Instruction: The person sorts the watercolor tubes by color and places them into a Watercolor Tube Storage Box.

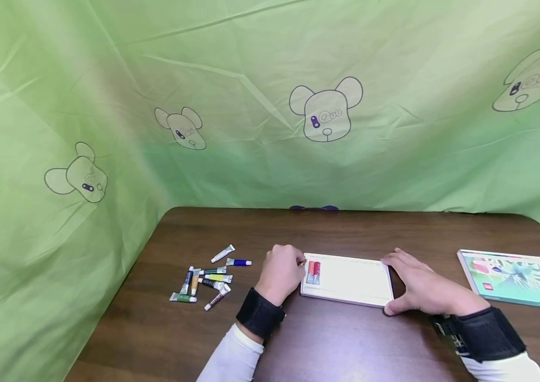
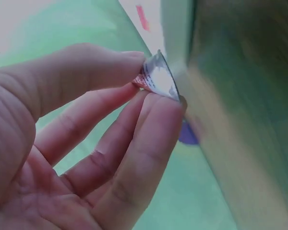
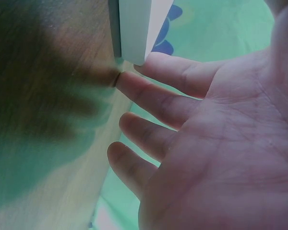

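Observation:
My left hand (image 1: 283,273) is at the left end of a shallow white tray (image 1: 353,278). Between its thumb and fingertips it pinches a small paint tube (image 2: 158,76), whose flat crimped end and reddish printed side show in the left wrist view. An orange-red paint tube (image 1: 311,271) and a darker red paint tube (image 1: 317,272) lie side by side in the tray's left part. At the tray's right end my right hand (image 1: 425,286) spans its short side, thumb by the near corner and fingers by the far one. In the right wrist view these fingers look nearly straight, one fingertip at the white corner.
Several loose paint tubes (image 1: 212,278) in various colours are scattered on the table to the left. A flat box with a colourful printed cover (image 1: 523,281) lies at the right. Green printed cloth (image 1: 246,132) hangs behind the wooden table (image 1: 346,345).

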The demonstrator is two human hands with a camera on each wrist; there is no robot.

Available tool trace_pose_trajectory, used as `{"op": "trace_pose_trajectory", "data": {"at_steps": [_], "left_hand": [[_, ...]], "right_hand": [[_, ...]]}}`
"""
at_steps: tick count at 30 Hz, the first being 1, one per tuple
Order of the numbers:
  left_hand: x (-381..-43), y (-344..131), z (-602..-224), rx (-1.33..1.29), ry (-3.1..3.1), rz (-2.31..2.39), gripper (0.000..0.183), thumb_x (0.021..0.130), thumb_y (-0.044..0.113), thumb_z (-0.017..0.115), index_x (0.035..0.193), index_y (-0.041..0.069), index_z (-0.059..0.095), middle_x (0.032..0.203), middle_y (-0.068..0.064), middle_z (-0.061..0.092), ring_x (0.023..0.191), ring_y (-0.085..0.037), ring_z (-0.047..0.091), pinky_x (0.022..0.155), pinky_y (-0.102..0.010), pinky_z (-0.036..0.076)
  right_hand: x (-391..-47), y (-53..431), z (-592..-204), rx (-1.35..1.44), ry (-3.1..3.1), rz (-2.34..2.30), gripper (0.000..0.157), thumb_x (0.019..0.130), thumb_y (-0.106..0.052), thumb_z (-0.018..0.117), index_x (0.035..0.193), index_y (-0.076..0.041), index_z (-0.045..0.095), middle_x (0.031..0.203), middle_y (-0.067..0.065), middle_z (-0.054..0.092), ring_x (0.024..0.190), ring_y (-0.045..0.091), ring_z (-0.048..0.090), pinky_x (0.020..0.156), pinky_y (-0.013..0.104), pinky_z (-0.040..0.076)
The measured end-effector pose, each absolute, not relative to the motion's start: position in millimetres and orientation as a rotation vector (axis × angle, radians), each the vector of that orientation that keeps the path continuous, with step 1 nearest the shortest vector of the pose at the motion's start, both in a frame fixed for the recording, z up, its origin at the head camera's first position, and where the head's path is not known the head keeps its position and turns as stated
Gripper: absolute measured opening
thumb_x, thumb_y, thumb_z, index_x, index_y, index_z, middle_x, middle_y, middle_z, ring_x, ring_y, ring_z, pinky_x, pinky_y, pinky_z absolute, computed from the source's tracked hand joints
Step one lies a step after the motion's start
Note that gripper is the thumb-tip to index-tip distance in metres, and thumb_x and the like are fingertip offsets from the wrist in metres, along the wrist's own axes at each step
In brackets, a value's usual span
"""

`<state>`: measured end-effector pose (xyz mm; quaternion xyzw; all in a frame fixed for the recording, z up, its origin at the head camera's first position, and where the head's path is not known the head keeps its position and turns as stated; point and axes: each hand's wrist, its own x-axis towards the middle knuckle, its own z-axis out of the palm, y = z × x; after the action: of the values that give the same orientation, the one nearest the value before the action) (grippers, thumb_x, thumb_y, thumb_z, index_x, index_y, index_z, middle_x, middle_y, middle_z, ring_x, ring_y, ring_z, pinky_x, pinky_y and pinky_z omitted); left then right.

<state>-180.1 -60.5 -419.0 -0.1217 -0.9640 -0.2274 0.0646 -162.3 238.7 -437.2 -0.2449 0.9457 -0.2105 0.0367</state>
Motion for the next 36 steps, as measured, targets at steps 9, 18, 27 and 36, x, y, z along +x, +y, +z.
{"op": "trace_pose_trajectory", "data": {"at_steps": [9,18,27,36], "left_hand": [[-178,-20,-416,-0.397,-2.893,-0.598,0.026,0.071,0.007,0.063,0.051,0.018,0.052,0.052,0.010,0.039,0.051,-0.010,0.043,0.045,-0.025,0.034],[-174,1,-422,-0.249,-2.901,-0.256,0.009,0.077,0.012,0.064,0.070,0.012,0.068,0.068,-0.007,0.066,0.060,-0.023,0.064,0.045,-0.033,0.048],[-177,-2,-423,-0.330,-2.874,-0.356,0.014,0.076,0.016,0.067,0.063,0.012,0.065,0.065,-0.005,0.063,0.057,-0.024,0.062,0.044,-0.035,0.045],[-176,1,-428,-0.374,-2.848,-0.432,0.014,0.077,0.013,0.066,0.063,0.013,0.063,0.065,-0.005,0.064,0.059,-0.025,0.064,0.046,-0.035,0.046]], "right_hand": [[-160,237,-438,-0.738,2.906,-0.648,0.101,0.052,-0.061,0.079,0.126,0.003,0.051,0.130,0.021,0.052,0.130,0.048,0.033,0.100,0.062,0.031],[-161,233,-438,-0.755,2.897,-0.650,0.102,0.052,-0.060,0.079,0.126,0.004,0.050,0.130,0.022,0.051,0.131,0.048,0.032,0.100,0.062,0.030],[-164,236,-435,-0.759,2.910,-0.636,0.101,0.052,-0.059,0.079,0.125,0.004,0.051,0.128,0.020,0.053,0.130,0.048,0.034,0.100,0.062,0.031],[-161,239,-436,-0.725,2.901,-0.631,0.101,0.052,-0.059,0.079,0.126,0.004,0.050,0.130,0.022,0.052,0.131,0.048,0.033,0.101,0.062,0.031]]}}
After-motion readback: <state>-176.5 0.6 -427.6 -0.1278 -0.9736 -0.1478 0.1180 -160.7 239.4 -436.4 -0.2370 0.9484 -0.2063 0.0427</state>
